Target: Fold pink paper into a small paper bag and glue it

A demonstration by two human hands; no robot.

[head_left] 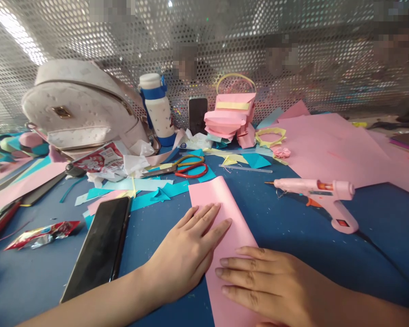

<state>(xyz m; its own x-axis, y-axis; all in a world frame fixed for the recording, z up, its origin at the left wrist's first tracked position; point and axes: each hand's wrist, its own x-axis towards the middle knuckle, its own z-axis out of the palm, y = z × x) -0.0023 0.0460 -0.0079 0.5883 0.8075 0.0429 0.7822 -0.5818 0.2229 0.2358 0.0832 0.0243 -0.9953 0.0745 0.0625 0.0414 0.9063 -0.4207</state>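
Folded pink sheet point(209, 190) is lying lengthwise on the blue bench point(143, 240), its right edge curving over in a rounded fold. Left hand point(192, 245) is resting on the sheet, palm down, fingers moderately spread and pointing toward its far end. Right hand point(272, 277) is lying across the sheet's nearer part, fingers extended, slightly parted, tips pointing left. Right of the sheet, a pink glue gun point(322, 195) is lying with its nozzle facing it. Left of the sheet, a black phone point(100, 245) is lying screen up. Beyond the sheet's far end, scissors point(175, 168) are lying among paper scraps point(163, 195); farther beyond it, a pink paper bag point(228, 118) is standing, with a white bottle point(160, 113) and pale backpack point(85, 109) standing farther left.
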